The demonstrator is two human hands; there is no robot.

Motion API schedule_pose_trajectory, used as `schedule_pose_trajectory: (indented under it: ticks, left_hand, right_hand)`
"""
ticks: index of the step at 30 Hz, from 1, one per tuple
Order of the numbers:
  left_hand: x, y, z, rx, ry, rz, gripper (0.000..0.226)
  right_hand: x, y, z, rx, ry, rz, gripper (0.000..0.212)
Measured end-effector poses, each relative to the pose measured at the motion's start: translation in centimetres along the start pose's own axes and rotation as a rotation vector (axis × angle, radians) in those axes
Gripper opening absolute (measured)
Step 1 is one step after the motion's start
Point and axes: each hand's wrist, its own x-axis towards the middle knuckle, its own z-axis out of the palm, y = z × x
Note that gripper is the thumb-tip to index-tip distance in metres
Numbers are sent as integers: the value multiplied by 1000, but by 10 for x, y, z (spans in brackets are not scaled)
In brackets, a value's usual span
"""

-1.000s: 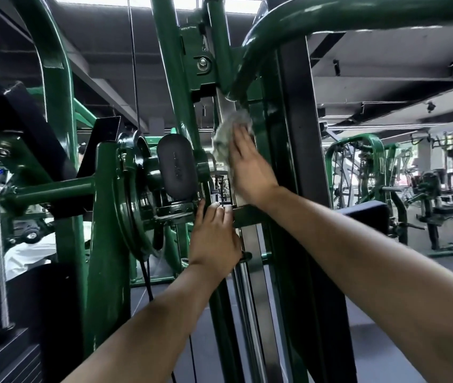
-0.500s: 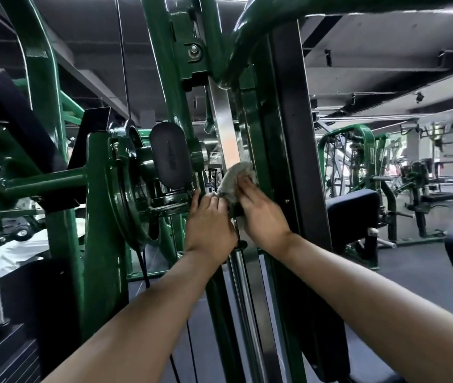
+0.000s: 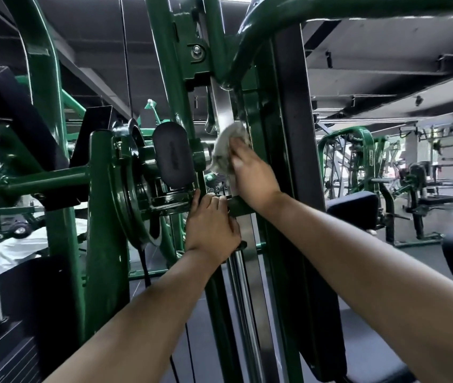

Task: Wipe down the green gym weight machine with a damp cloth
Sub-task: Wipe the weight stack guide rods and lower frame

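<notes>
Bare forearms nearest, both reaching up into frame. Left hand (image 3: 212, 225) bracing on green crossbar (image 3: 237, 207), fingers curled over its top edge, close together. Right hand (image 3: 253, 172) just above, fingers fairly straight and together, pressing grey cloth (image 3: 226, 150) flat against chrome strip (image 3: 224, 111) on upright of green weight machine (image 3: 103, 217); whether thumb pinches cloth, cannot tell. Cloth bunched, blurred, likely mid-stroke. Black oval pad (image 3: 174, 156) just left of cloth, dark green weight plate (image 3: 128, 189) beyond that. Further green machines (image 3: 347, 158) well apart at far right.

Risks, judged: cloth only pressed, so could slip off on fast stroke; loose corner could snag on bracket near pad; left fingers sitting near moving parts, pinch possible if carriage shifts.
</notes>
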Motion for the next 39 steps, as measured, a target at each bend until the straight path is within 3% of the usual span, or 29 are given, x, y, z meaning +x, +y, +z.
schedule_pose_trajectory:
  ticks: [3,5,10,12,14,18,23,27,31,35,39]
  left_hand:
    - [-1,1,-3,10,-14,4,56]
    - [-1,2,-4,0,-16,-2,58]
    - [-1,4,-5,-11,-41,-23,66]
    - [-1,5,-5,-6,-38,-28,68]
    - [-1,6,-5,-14,-29,-31,67]
    - [1,5,-4,-23,-15,-26,59]
    - [1,4,-3,-8,-24,-10,59]
    - [3,0,-2,-20,7,8,55]
    - [2,-1,-3,-33,6,18,55]
    - [5,-1,-6,-47,-2,28,48]
    - [4,0,-6,-60,6,21,53]
  right_hand:
    - [-44,3,-5,-71,-80,-42,39]
    - [-58,5,-8,-120,-45,-51,32]
    - [-77,7,-17,-280,220,-35,35]
    - [-84,2,-10,-332,124,86,39]
    - [-87,-9,1,-336,-71,219,64]
    - [-71,-21,10,-287,-182,250,90]
    - [-2,-10,-18,-137,-10,228,75]
    - [54,-1,-28,-80,20,284,91]
    - [19,-9,-18,-115,47,302,71]
    - [-38,-12,-2,-167,9,246,72]
    - [-26,-4,-11,-215,-19,188,67]
